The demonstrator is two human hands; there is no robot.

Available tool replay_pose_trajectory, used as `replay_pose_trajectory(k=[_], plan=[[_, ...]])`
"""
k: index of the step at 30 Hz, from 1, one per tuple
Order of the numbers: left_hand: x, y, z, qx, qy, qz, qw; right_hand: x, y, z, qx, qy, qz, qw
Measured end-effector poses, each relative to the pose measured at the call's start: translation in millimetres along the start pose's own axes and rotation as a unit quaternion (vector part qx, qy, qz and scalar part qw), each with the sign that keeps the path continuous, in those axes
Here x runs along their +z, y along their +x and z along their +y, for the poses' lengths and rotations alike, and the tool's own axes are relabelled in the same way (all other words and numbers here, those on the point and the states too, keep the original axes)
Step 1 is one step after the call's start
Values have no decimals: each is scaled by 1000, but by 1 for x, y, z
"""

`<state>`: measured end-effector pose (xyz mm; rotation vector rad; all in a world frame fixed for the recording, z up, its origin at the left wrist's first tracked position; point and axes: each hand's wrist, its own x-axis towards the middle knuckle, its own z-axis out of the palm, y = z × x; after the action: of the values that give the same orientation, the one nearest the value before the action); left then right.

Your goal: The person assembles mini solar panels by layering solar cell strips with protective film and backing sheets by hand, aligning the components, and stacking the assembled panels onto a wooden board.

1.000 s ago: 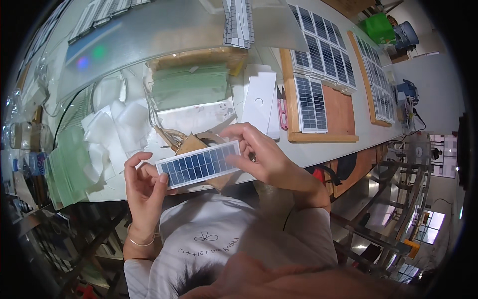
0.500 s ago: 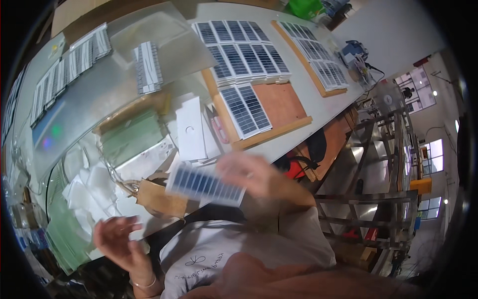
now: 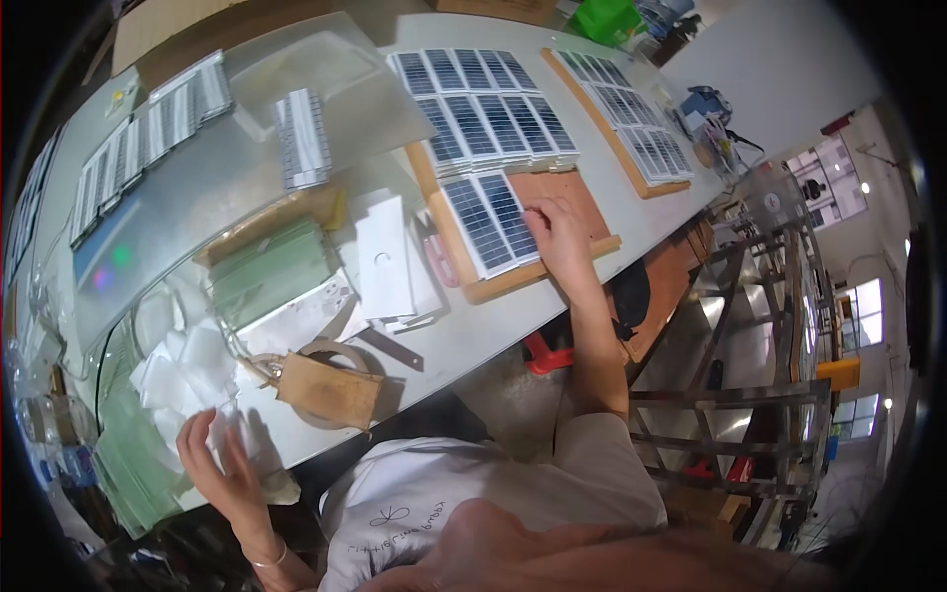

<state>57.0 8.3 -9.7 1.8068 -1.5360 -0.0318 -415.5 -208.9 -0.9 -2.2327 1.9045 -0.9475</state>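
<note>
My right hand [image 3: 560, 242] reaches over the wooden tray [image 3: 513, 281], fingers curled and pinching at the right edge of a small solar panel [image 3: 508, 215]. Beside it on the left lies another panel [image 3: 475, 227], dark blue with white borders. Behind them, stacked panels [image 3: 483, 123] fill the tray's far part. How deep the front pile is, I cannot tell. My left hand [image 3: 219, 469] hovers near the table's front edge at the left, fingers spread with nothing in them, close to crumpled white foam sheets [image 3: 187, 370].
A second tray [image 3: 631, 128] of panels stands at the right. Nearer lie a brown tape roll and block [image 3: 330, 387], a metal strip [image 3: 392, 350], white cards [image 3: 383, 259], pink-handled scissors [image 3: 437, 259] and green sheets [image 3: 271, 271]. Metal racks [image 3: 730, 395] stand beyond the right edge.
My right hand has moved from near my body, where it carried a solar panel, out to the front panels in the tray. My left hand stays open, slightly shifted.
</note>
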Motion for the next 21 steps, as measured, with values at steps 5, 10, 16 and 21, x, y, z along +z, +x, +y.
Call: replay_pose_trajectory(k=[5,10,16,21], plan=[[3,12,-5,36,106,-27,993,-14,3,-47,-33,-74,118,990],[3,17,8,-3,68,-37,997,20,16,-170,-385,94,-98,913],[-9,22,7,-78,-9,-48,996,105,40,-256,-453,27,-201,868],[-14,54,9,84,95,-7,992,124,56,-271,-462,111,-214,854]])
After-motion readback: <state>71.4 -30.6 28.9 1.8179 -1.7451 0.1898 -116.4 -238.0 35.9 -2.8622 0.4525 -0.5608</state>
